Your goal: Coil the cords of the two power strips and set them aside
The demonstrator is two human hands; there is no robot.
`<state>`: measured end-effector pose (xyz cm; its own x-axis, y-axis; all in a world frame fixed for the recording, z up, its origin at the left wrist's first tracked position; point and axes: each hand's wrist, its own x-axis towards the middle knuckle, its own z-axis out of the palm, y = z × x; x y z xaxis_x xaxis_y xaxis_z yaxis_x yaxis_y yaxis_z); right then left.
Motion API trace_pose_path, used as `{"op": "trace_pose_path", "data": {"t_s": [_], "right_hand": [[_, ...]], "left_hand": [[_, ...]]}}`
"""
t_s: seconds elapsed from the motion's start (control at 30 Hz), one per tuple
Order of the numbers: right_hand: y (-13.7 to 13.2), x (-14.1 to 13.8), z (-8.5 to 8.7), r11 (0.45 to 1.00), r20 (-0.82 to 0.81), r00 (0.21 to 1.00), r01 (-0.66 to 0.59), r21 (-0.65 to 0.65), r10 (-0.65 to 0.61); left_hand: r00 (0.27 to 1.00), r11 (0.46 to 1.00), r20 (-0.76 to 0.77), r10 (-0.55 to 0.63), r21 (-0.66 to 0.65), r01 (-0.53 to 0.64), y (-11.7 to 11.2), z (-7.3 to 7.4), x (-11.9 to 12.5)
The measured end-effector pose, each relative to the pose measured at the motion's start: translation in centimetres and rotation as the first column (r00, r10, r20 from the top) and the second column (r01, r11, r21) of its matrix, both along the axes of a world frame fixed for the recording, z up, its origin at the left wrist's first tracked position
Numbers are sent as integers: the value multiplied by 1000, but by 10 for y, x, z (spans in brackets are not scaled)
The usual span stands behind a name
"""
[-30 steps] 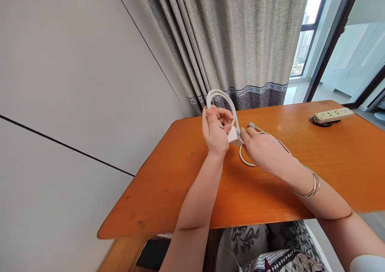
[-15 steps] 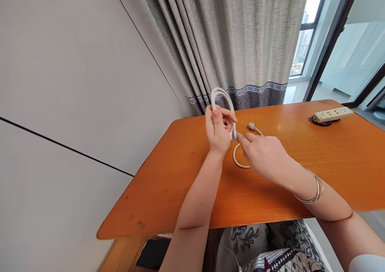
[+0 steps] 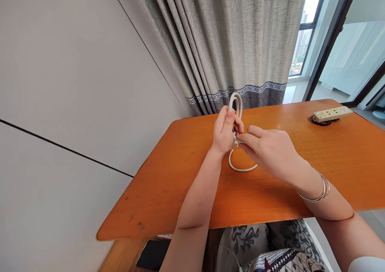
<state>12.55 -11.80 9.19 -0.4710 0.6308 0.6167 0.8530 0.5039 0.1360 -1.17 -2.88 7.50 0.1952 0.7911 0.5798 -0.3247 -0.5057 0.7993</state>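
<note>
A white power cord (image 3: 237,96) is looped into a small upright coil above the wooden table. My left hand (image 3: 224,129) is closed around the lower part of the coil, thumb in front. Just to its right, my right hand (image 3: 267,149) pinches a length of the same cord close to the left fingers. A white connector end pokes out below the left hand. One loose curve of cord hangs down in front of the tabletop and runs behind my right hand. The cord's plug is hidden from view.
On the orange-brown wooden table (image 3: 168,183), a power strip (image 3: 332,114) with a black cable lies at the far right. A grey curtain (image 3: 255,43) hangs behind the table, and a white wall (image 3: 60,83) rises at left. Below the edge sits a dark flat object (image 3: 153,254).
Both hands still hold the cord. My left hand has moved right with the coil, which has turned and looks narrower. The plug on the table has gone from sight behind my right hand.
</note>
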Motion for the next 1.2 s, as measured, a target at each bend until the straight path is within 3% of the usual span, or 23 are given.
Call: {"op": "trace_pose_path", "data": {"t_s": [0.17, 0.33, 0.5, 0.63, 0.7, 0.8, 0.97, 1.2], "right_hand": [[18, 22, 2, 969, -139, 988, -30, 247, 66], [44, 38, 3, 948, -229, 956, -109, 300, 183], [61, 50, 1, 955, -461, 838, -282, 93, 293], [66, 48, -1, 830, -724, 635, -534, -160, 269], [65, 43, -1, 776, -821, 536, -596, -205, 195], [63, 38, 1, 755, -894, 430, -626, -194, 127], [66, 34, 0, 742, -931, 349, -651, -158, 108], [69, 27, -4, 716, -976, 204, -693, -86, 80]], "left_hand": [[986, 978, -40, -161, -141, 154, -5, 4, -2], [931, 885, -14, -364, -315, 342, -8, 6, -4], [848, 731, 95, -522, -462, 502, -12, 11, -6], [815, 627, 167, -555, -560, 542, -15, 16, -6], [808, 588, 217, -548, -586, 557, -15, 17, -5], [799, 549, 272, -536, -608, 574, -16, 18, -3], [806, 552, 298, -512, -604, 574, -17, 18, 1], [841, 637, 207, -499, -571, 518, -18, 14, 6]]}}
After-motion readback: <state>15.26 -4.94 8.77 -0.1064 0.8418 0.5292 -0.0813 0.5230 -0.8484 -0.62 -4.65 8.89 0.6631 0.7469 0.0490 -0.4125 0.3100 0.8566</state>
